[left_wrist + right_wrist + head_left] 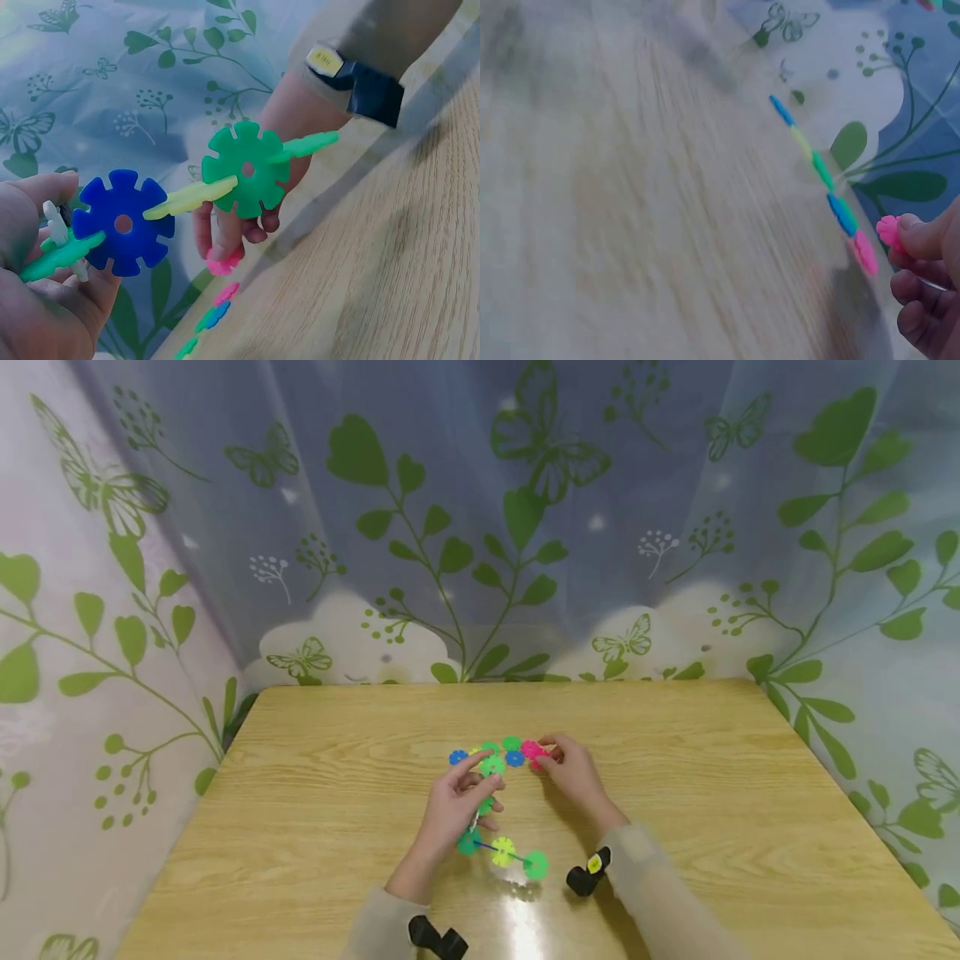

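My left hand [447, 810] holds a chain of slotted plastic snowflake discs joined edge to edge. In the left wrist view the chain shows a blue disc [124, 223], a yellow disc [187, 198] and a green disc [246, 170]; a white piece [56, 225] sits close to the palm. My right hand [576, 772] pinches a pink disc [889, 231] between thumb and fingers. Beside it, another pink disc [865, 253] lies on the table at the near end of a row of loose discs.
The row on the wooden table [337, 810] also has a blue disc [514, 758], a green disc [512, 743] and another blue disc [459, 757] at its left end. Behind the table hangs a patterned curtain [465, 527]. Each wrist carries a black camera.
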A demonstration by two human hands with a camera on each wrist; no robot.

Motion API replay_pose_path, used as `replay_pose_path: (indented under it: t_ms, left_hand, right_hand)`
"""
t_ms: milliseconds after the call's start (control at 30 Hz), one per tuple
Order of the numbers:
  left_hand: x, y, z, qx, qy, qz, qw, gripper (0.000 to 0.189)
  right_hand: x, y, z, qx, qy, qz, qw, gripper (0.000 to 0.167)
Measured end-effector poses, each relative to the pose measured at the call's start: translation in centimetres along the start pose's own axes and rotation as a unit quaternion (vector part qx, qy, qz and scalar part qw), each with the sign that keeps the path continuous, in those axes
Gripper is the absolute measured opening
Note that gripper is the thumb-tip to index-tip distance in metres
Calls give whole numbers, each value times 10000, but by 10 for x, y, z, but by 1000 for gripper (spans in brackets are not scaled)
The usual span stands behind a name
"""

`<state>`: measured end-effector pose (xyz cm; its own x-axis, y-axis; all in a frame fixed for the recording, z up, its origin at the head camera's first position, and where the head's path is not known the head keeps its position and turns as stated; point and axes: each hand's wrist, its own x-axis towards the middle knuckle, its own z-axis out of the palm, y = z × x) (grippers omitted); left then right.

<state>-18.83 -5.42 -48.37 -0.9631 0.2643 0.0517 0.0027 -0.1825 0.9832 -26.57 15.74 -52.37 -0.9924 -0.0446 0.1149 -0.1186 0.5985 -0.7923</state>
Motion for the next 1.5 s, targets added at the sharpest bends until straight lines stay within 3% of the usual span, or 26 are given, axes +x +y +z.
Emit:
replay_pose_path:
  t_ms: [267, 567, 833, 1133, 1333, 1500]
  left_hand:
    - [1, 1, 1, -90, 69, -105, 9999, 46]
    - [0, 12, 4, -237, 84, -222, 9994, 42]
    - [2, 6, 6, -224, 127, -147, 9996, 44]
    - [3, 10, 8, -263, 72, -363, 9990, 38]
    - [0, 19, 9, -297, -39, -273, 9992, 32]
    - [1, 16, 9, -481, -45, -237, 9986, 34]
  right_hand:
    - [-31, -22, 3, 1119, 505, -690, 9900, 12]
    - [-61, -68, -12, 2324, 48, -910, 9683, 7]
    - [-69, -81, -15, 2575, -166, -1204, 9586, 8]
    - [-71, -86, -14, 2344, -161, -1417, 9616, 6]
    - [-73, -92, -12, 2029, -47, -1642, 9653, 5]
    - [-74, -95, -11, 1996, 74, -1758, 9639, 5]
